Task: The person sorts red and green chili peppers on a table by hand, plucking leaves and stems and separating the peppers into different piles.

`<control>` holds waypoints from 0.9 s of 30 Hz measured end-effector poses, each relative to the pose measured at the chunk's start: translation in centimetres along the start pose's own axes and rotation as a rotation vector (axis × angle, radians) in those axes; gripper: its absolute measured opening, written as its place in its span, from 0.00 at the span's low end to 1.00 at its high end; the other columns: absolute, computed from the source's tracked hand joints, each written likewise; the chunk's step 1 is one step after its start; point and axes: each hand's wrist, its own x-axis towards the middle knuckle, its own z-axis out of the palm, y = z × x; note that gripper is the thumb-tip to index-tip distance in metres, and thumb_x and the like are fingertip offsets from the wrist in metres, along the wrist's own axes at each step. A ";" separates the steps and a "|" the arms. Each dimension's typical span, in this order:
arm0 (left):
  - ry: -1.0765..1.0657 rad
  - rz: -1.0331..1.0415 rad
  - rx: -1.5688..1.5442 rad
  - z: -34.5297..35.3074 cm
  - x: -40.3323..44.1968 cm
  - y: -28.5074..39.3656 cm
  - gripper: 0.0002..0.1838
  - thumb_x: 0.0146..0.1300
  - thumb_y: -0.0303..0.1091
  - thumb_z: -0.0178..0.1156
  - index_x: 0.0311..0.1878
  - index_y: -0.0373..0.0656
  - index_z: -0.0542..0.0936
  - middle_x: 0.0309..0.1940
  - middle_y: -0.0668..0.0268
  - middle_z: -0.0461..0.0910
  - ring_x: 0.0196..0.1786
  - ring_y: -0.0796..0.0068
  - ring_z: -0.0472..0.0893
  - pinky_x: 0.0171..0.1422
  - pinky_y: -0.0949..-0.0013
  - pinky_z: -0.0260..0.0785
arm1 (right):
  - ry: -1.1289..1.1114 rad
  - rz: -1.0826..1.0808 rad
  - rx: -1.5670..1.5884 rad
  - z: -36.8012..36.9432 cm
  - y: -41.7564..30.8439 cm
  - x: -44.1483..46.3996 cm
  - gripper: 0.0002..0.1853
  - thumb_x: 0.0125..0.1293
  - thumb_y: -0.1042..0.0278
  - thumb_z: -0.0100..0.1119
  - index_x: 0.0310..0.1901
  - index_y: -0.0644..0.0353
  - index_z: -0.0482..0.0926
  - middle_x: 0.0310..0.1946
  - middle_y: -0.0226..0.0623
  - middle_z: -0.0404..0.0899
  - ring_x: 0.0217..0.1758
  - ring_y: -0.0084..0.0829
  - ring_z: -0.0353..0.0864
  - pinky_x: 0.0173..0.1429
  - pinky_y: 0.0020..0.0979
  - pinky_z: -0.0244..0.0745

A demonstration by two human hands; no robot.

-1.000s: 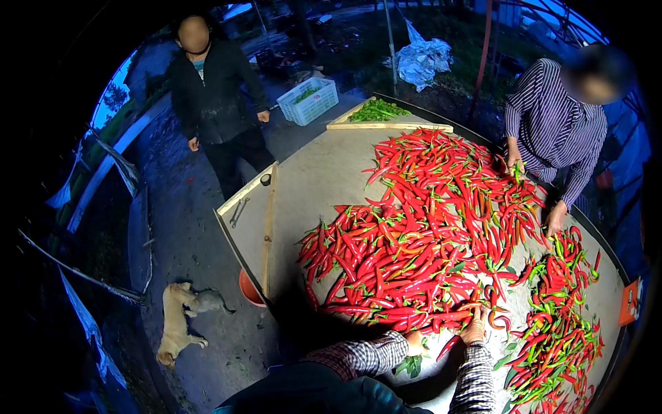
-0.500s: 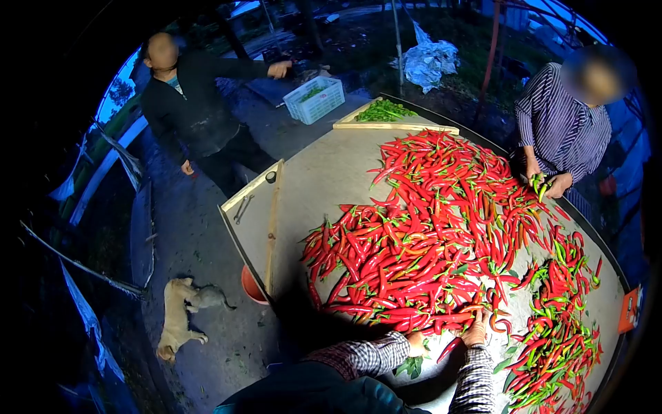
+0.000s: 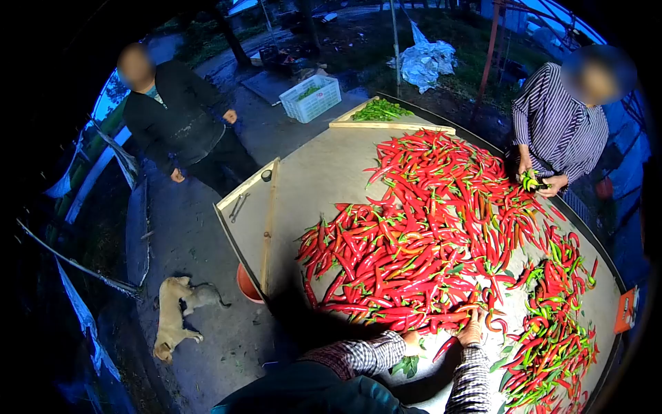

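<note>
Outdoors, under dim blue light, we saw a pale tabletop point(image 3: 310, 172) with a dark rim, brightest at the wearer's side. Red peppers point(image 3: 414, 262) covered its middle, spread in a wide heap; to the right, near the rim, we logged a mixed red-and-green pile point(image 3: 552, 338). One wooden strip point(image 3: 393, 127) fenced off green peppers point(image 3: 379, 110) at the far corner; at the left corner, other strips framed a wrench point(image 3: 239, 205) and a small dark round item point(image 3: 267, 176). An orange box point(image 3: 626, 310) sat at the right edge. On the ground point(image 3: 227, 345) we noted a dog point(image 3: 174, 317) lying beside a grey animal point(image 3: 203, 297), a red bucket point(image 3: 249, 284) close to the table, and a pale crate point(image 3: 314, 103) with something green inside. One person in a dark jacket point(image 3: 179, 110) stood left; another in a striped shirt point(image 3: 558, 124) held green peppers over the far right edge. The wearer's right hand point(image 3: 472, 330) reached the heap's near edge, fingers against peppers; grip closure we couldn't tell. The left hand point(image 3: 412, 343), partly hidden, was near leaves point(image 3: 408, 366); its grip we couldn't tell either.
</note>
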 end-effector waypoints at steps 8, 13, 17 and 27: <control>0.002 -0.001 -0.005 -0.1 0.0 0.1 0.22 0.42 0.35 0.67 0.44 0.41 0.78 0.31 0.59 0.80 0.35 0.69 0.79 0.43 0.66 0.71 | -0.034 0.036 0.038 0.9 0.7 0.6 0.67 0.10 0.55 0.82 0.62 0.53 0.55 0.63 0.47 0.47 0.64 0.44 0.56 0.65 0.32 0.61; -0.042 0.080 -0.134 0.7 0.9 -1.3 0.29 0.42 0.30 0.66 0.53 0.43 0.72 0.37 0.63 0.80 0.38 0.73 0.78 0.44 0.69 0.71 | 0.014 -0.059 -0.015 0.1 0.2 0.0 0.64 0.12 0.56 0.83 0.60 0.58 0.57 0.59 0.50 0.53 0.61 0.48 0.58 0.64 0.36 0.61; -0.015 0.154 -0.142 1.3 1.2 -2.2 0.28 0.44 0.27 0.64 0.53 0.43 0.72 0.33 0.64 0.80 0.33 0.76 0.78 0.39 0.70 0.72 | 0.012 -0.013 -0.006 -0.5 -0.7 -0.1 0.65 0.09 0.55 0.82 0.60 0.59 0.59 0.61 0.54 0.52 0.63 0.52 0.57 0.65 0.38 0.61; 0.038 0.185 -0.096 1.5 1.8 -3.1 0.33 0.40 0.32 0.69 0.54 0.45 0.71 0.40 0.60 0.79 0.41 0.68 0.78 0.48 0.66 0.70 | -0.064 0.053 -0.027 -0.4 -0.3 0.1 0.65 0.13 0.49 0.81 0.62 0.55 0.58 0.63 0.52 0.50 0.64 0.50 0.58 0.64 0.38 0.62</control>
